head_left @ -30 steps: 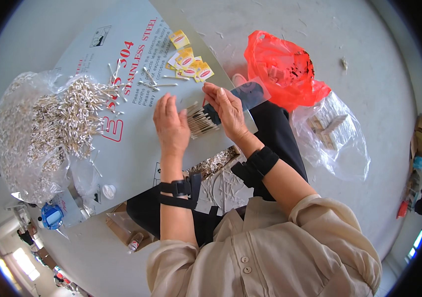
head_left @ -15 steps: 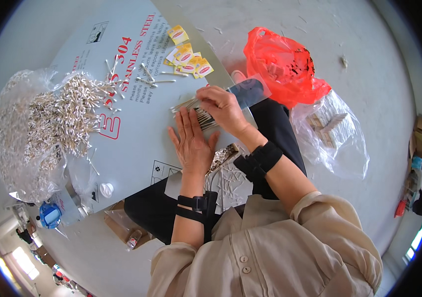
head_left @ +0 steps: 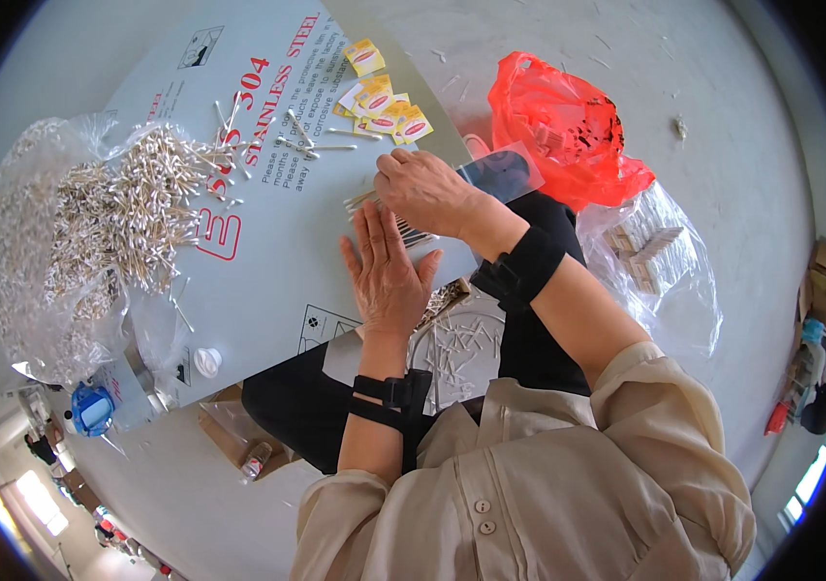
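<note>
A row of cotton swabs (head_left: 414, 235) lies side by side near the table's right edge, partly covered by both hands. My left hand (head_left: 387, 276) rests flat over its near left side, fingers stretched and thumb apart. Across the far part of the row, my right hand (head_left: 424, 192) is closed with its fingertips pressed together. Whatever is between those fingertips is hidden. White swab tips stick out to the left of the hands. Several yellow-and-white cards (head_left: 384, 108) lie just beyond, with loose cotton swabs (head_left: 311, 147) to their left.
A clear bag (head_left: 20, 257) spills a big heap of cotton swabs (head_left: 132, 208) on the table's left. On the right are a red plastic bag (head_left: 553, 131) and a clear bag of white bundles (head_left: 650, 247). Swab pieces fill a container (head_left: 459, 353) at my lap.
My right hand has shifted slightly up and left, turning its back more toward view and covering more of the swab row. The left hand stays flat; the whole view has shifted a little.
</note>
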`<state>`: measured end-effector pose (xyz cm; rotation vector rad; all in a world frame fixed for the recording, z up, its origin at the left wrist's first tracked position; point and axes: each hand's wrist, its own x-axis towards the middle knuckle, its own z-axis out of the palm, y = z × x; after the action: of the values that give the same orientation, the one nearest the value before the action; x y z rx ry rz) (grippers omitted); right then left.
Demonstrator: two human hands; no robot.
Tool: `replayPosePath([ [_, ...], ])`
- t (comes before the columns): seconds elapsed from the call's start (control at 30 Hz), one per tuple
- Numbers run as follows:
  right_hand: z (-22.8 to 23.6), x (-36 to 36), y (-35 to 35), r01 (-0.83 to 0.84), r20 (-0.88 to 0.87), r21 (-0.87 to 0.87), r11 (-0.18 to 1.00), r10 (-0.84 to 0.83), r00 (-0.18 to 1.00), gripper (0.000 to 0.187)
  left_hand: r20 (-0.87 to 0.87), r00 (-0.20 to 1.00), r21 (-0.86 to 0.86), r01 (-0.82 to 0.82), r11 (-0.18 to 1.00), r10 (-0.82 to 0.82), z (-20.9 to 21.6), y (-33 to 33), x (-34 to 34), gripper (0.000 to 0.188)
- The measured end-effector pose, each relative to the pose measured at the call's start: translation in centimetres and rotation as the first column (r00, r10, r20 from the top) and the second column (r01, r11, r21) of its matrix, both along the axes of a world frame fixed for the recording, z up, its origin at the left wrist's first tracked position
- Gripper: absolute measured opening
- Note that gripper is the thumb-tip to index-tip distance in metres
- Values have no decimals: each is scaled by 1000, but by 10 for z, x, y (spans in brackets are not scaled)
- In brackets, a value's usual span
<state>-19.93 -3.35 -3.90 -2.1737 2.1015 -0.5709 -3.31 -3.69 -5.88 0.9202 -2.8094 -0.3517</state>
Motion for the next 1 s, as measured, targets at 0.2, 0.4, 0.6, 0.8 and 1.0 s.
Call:
replayPosePath([
  [0.2,1,-4,-7,-76,-58,-18,997,74,996,10,-20,1000,-9,-2,1000,2,-1,0,-1,87],
  [0.4,0,-7,-10,-75,-84,7,997,75,994,9,-1,1000,-25,-10,1000,10,-1,0,-1,88],
  [0.6,-6,-14,-11,-150,50,-73,986,154,987,8,-16,1000,-6,-18,1000,18,1,0,-2,88],
  [0.8,2,-10,-14,-39,33,26,999,38,999,5,-19,1000,-14,-17,1000,16,-1,-1,-1,87],
  [1.0,6,-15,-18,-82,-11,295,952,89,996,8,-20,1000,-29,-16,999,15,0,0,-2,87],
])
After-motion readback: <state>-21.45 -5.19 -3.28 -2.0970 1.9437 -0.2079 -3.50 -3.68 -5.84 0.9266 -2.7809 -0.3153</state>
